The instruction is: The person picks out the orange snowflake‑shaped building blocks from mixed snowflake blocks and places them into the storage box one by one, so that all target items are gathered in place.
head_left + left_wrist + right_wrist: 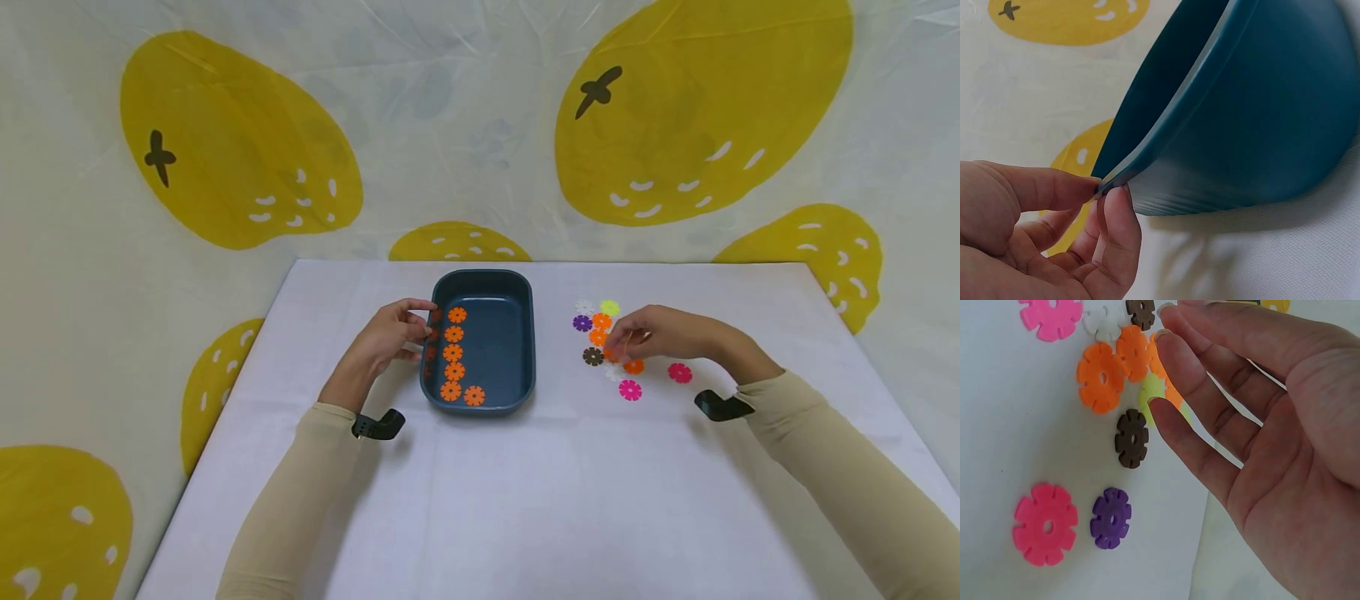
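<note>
My left hand (392,335) pinches the left rim of a dark blue rectangular tray (510,342) between thumb and fingertips. The left wrist view shows the thumb (1054,187) on the rim and fingers below it. Inside the tray, several orange notched discs (453,353) form a column along the left side, with another orange disc (474,396) beside the lowest. Over a loose group of notched discs hovers my right hand (651,332), its fingers gently bent and their tips near orange discs (597,337). No held disc shows in the right wrist view, where the fingertips partly cover the group.
Around the right hand lie pink discs (680,372), a purple disc (582,322), a brown disc (592,357), white discs (585,307) and a yellow-green disc (610,307). A white cloth (525,508) covers the table. Behind it hangs a fruit-patterned sheet (465,125).
</note>
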`<state>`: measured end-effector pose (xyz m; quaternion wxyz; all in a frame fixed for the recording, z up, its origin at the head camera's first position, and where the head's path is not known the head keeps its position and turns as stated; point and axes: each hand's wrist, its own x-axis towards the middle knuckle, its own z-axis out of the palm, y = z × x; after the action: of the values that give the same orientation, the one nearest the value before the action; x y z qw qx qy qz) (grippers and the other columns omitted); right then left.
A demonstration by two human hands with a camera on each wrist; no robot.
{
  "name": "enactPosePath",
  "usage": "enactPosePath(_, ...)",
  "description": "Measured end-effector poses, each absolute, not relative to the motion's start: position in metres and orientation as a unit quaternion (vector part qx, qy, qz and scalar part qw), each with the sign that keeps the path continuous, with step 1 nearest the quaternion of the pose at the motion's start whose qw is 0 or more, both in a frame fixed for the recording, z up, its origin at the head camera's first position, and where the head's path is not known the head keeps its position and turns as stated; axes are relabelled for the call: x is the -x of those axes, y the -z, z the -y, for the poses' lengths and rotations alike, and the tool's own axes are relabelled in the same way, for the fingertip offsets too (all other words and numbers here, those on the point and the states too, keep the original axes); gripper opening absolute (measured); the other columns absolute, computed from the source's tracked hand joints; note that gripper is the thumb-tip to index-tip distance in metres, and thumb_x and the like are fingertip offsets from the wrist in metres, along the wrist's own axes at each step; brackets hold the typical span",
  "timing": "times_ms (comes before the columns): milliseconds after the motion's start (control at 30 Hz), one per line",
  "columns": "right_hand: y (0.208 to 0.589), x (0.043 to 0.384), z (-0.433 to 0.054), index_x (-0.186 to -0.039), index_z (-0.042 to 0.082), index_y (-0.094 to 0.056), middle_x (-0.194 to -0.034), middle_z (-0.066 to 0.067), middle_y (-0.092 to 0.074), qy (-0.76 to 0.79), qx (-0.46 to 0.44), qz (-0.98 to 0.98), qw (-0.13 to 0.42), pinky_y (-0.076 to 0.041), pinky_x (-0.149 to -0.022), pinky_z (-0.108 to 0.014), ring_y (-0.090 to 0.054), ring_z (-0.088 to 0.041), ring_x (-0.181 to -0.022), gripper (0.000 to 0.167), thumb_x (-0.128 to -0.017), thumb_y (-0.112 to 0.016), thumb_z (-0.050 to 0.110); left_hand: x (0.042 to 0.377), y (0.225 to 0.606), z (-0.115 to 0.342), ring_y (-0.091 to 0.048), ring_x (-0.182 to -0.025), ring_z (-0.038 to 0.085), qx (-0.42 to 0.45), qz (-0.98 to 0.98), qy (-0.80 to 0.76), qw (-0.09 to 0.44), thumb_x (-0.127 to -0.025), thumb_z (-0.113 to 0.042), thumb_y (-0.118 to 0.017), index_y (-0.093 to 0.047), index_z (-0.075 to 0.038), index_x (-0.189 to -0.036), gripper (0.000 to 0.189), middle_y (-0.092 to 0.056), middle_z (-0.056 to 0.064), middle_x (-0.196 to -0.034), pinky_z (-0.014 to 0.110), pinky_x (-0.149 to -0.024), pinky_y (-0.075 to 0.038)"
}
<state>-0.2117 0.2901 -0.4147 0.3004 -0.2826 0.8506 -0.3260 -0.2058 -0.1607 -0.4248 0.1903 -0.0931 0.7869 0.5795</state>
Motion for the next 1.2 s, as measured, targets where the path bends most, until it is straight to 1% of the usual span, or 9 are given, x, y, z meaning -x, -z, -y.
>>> enactPosePath(33,0.416,0.212,-0.291,-0.119,0.008,-0.070,-0.107,-0.010,-0.073,0.322,0.281,-0.854,0.297,-0.056,-0.087,-0.027,-0.067,-0.028,-0.097,0.026,-0.094,-0.072,0.012,0.206,0.425,0.161,-0.062,-0.099,0.029,0.093,-0.787,-0.579,0.190,-0.100,-0.001,-0.056,-0.060,-0.022,-0.136,0.042,-0.053,0.011,-0.111,0.036,-0.070,-0.059)
enactPosePath(167,0.418,0.212,-0.297,-0.117,0.010,-0.071,-0.105,-0.006,-0.073,0.319,0.270,-0.860,0.292,-0.055,-0.088,-0.025,-0.066,-0.023,-0.098,0.025,-0.093,-0.074,0.014,0.206,0.425,0.160,-0.062,-0.099,0.029,0.094,-0.789,-0.577,0.188,-0.100,-0.002,-0.058,-0.060,-0.023,-0.135,0.041,-0.053,0.010,-0.110,0.037,-0.071,-0.060)
enactPosePath(267,0.420,0.212,-0.301,-0.117,0.009,-0.071,-0.105,-0.006,-0.073,0.320,0.257,-0.864,0.293,-0.056,-0.086,-0.026,-0.066,-0.024,-0.098,0.025,-0.092,-0.074,0.013,0.206,0.426,0.160,-0.062,-0.100,0.029,0.093,-0.790,-0.577,0.187,-0.100,-0.003,-0.057,-0.060,-0.022,-0.135,0.040,-0.053,0.010,-0.110,0.036,-0.071,-0.060)
enactPosePath(333,0.421,0.212,-0.303,-0.117,0.009,-0.071,-0.107,-0.005,-0.073,0.315,0.249,-0.868,0.293,-0.056,-0.086,-0.025,-0.066,-0.023,-0.099,0.026,-0.092,-0.074,0.011,0.207,0.426,0.160,-0.062,-0.100,0.029,0.092,-0.790,-0.577,0.187,-0.101,-0.003,-0.057,-0.060,-0.022,-0.135,0.039,-0.053,0.010,-0.109,0.036,-0.071,-0.060)
enactPosePath(533,0.420,0.210,-0.309,-0.119,0.009,-0.070,-0.107,-0.004,-0.072,0.307,0.250,-0.873,0.285,-0.055,-0.086,-0.023,-0.064,-0.021,-0.101,0.026,-0.093,-0.073,0.011,0.207,0.427,0.160,-0.062,-0.099,0.028,0.091,-0.789,-0.578,0.186,-0.100,-0.002,-0.058,-0.060,-0.022,-0.135,0.040,-0.053,0.010,-0.108,0.038,-0.073,-0.060)
enactPosePath(900,0.427,0.210,-0.317,-0.116,0.011,-0.071,-0.103,-0.004,-0.071,0.289,0.221,-0.888,0.282,-0.057,-0.081,-0.025,-0.063,-0.021,-0.096,0.025,-0.091,-0.076,0.013,0.206,0.426,0.161,-0.063,-0.101,0.029,0.088,-0.787,-0.581,0.188,-0.099,-0.003,-0.060,-0.060,-0.021,-0.136,0.040,-0.053,0.009,-0.107,0.039,-0.073,-0.060)
enactPosePath(1200,0.432,0.209,-0.317,-0.115,0.013,-0.072,-0.095,-0.002,-0.067,0.278,0.202,-0.897,0.279,-0.055,-0.077,-0.025,-0.060,-0.021,-0.092,0.025,-0.090,-0.077,0.014,0.206,0.427,0.161,-0.063,-0.100,0.028,0.090,-0.788,-0.580,0.187,-0.099,-0.003,-0.060,-0.060,-0.022,-0.134,0.039,-0.053,0.009,-0.107,0.036,-0.071,-0.060)
